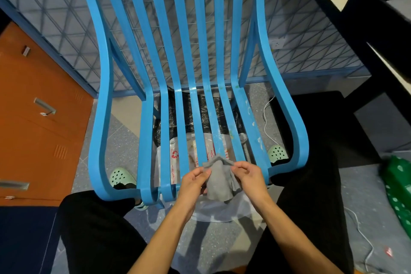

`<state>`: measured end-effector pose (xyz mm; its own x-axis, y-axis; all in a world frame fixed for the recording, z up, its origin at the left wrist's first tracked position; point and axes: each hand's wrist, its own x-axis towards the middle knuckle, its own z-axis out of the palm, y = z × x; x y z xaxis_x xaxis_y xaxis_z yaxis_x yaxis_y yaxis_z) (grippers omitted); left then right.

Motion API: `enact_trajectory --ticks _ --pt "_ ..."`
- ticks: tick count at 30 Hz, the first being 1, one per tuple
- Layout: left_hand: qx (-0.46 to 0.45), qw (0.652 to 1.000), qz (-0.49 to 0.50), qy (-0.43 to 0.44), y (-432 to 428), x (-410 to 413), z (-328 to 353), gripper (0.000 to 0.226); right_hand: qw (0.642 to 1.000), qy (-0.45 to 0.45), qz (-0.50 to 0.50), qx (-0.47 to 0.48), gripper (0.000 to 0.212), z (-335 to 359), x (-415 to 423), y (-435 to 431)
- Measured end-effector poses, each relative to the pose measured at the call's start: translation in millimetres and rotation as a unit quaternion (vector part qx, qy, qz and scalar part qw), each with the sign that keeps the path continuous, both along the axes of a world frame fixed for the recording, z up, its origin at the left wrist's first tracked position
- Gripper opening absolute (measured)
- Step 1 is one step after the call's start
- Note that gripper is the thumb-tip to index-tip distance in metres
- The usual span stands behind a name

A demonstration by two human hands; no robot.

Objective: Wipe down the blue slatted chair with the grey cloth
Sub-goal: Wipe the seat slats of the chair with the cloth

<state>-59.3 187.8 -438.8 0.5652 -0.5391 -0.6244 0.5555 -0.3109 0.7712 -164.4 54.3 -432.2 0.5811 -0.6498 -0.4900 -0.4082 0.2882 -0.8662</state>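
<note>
The blue slatted chair (184,55) fills the middle of the head view, its back rising away from me and its seat slats curving down toward me. Pale stains speckle the right-hand seat slats. Over the seat's front edge I hold the grey cloth (219,181) bunched between both hands. My left hand (194,181) pinches its left side and my right hand (249,176) pinches its upper right side. The cloth's top fold rests near the front of the middle slats.
Under the seat lie a black plastic bag (200,109) and a white printed bag (175,162). An orange cabinet (37,118) stands at left, dark furniture (378,29) at right, a green bag (398,187) and white cable (364,238) on the floor. My legs flank the chair.
</note>
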Motion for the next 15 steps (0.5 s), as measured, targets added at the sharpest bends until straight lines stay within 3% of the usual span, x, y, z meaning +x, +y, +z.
enact_trajectory --ticks 2,5,11,13,15 --pt "-0.009 1.000 0.024 0.015 3.5 2.8 0.4 0.019 0.996 -0.035 -0.040 0.068 0.020 2.5 -0.5 -2.9" --pt "-0.027 0.999 0.010 0.036 7.0 4.8 5.5 0.032 0.989 -0.072 -0.062 0.111 0.024 5.8 1.7 -5.4" --pt "0.004 0.991 -0.064 -0.114 -2.7 -1.6 12.9 0.009 0.988 -0.102 0.019 0.114 0.012 6.6 3.2 5.0" --pt "-0.005 0.989 -0.077 -0.129 -5.3 -3.8 15.4 0.011 0.991 -0.092 0.056 0.081 0.023 10.1 4.2 7.1" --pt "-0.004 0.991 -0.083 -0.102 -6.7 -3.1 15.2 0.012 0.995 -0.071 0.050 0.041 0.019 9.8 5.7 5.6"
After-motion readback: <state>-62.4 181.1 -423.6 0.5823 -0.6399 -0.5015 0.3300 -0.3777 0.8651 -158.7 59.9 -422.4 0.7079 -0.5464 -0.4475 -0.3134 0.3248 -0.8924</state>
